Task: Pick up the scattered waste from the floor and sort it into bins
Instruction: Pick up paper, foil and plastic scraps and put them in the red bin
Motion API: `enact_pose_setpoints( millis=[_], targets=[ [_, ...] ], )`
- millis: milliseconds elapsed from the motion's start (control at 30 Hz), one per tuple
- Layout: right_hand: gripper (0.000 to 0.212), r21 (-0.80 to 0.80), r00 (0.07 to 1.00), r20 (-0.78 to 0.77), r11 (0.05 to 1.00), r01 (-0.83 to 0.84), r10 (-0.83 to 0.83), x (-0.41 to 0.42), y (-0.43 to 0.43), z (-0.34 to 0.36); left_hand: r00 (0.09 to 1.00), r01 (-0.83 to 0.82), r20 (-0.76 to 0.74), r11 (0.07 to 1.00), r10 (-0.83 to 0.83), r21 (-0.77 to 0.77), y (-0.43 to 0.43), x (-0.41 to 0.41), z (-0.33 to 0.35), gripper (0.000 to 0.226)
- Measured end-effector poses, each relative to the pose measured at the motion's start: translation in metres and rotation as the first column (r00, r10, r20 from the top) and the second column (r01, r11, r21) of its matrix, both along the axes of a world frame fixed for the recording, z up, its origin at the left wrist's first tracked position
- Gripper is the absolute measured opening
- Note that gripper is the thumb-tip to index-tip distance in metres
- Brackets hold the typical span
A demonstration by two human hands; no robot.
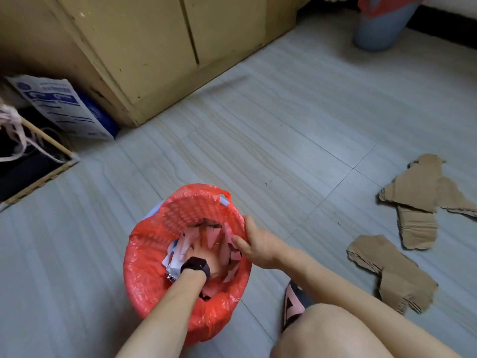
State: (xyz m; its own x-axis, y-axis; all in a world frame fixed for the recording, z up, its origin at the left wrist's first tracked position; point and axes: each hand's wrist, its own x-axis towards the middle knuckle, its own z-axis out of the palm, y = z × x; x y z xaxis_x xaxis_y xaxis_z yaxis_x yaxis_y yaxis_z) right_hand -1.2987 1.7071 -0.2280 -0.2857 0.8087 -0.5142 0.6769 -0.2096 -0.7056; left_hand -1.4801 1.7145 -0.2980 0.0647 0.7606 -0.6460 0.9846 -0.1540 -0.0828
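Grey tiled floor [258, 120], bounded at the far side by a yellow wooden cabinet [154, 47]. Waste bin [154, 211], pale blue, lined with a red plastic bag [144, 270], is stood on the floor directly under both hands. Left hand [204, 254], worn with a black wristwatch [195, 264], is sunk inside the bin with fingers straight and spread, laid flat on the contents; nothing is gripped. Paper scraps [176, 255], white and pink, are packed beneath and around that hand. Right hand [258, 246] is set on the bin's rim beside the left hand, with fingers curled over the bag edge and the edge held. Three torn cardboard pieces [423, 189] [416, 226] [395, 275] are left lying on the floor well to the right of the right hand, the two farther ones overlapping. A second blue bin [379, 29] with a red liner is placed far beyond the right hand. A slipper [294, 303] is seen just below the right forearm. A printed sack [62, 104] is propped against the cabinet, far left of the left hand.
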Motion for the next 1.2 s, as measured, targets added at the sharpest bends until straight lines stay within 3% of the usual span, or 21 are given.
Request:
enact_pose_setpoints(
  millis=[100,233,300,500,700,800,1033,1200],
  targets=[
    [0.057,0.002,0.997,0.070,1.000,-0.016,0.016,0.002,-0.004,0.005,0.990,0.126,0.071,0.992,-0.124,-0.015,-0.005,-0.003,0.041,0.091],
    [0.066,0.033,0.989,0.140,0.998,-0.057,0.052,0.008,-0.014,0.027,0.983,-0.025,0.180,0.999,0.030,-0.030,-0.019,-0.009,0.072,0.054],
    [0.072,0.063,0.985,0.171,0.998,-0.029,0.018,0.016,-0.017,0.040,0.979,-0.030,0.201,0.999,0.033,-0.015,-0.020,-0.014,0.078,0.054],
    [0.061,0.208,0.957,0.288,0.977,-0.044,-0.019,0.062,-0.038,0.094,0.969,0.047,0.234,0.987,-0.082,0.152,-0.013,0.010,0.138,0.063],
    [0.052,0.304,0.900,0.413,0.953,0.011,-0.143,0.143,-0.066,0.151,0.918,0.181,0.263,0.903,-0.297,0.389,0.007,0.084,0.222,0.049],
    [0.049,0.346,0.854,0.461,0.935,0.078,-0.242,0.194,-0.096,0.181,0.851,0.278,0.284,0.838,-0.441,0.470,0.008,0.148,0.266,0.045],
    [0.046,0.414,0.669,0.524,0.844,0.341,-0.527,0.318,-0.211,0.233,0.577,0.529,0.292,0.621,-0.763,0.579,-0.052,0.316,0.336,0.043],
    [0.048,0.386,0.465,0.496,0.666,0.638,-0.733,0.385,-0.346,0.236,0.351,0.687,0.340,0.486,-0.873,0.539,-0.135,0.416,0.332,0.043]
  ],
)
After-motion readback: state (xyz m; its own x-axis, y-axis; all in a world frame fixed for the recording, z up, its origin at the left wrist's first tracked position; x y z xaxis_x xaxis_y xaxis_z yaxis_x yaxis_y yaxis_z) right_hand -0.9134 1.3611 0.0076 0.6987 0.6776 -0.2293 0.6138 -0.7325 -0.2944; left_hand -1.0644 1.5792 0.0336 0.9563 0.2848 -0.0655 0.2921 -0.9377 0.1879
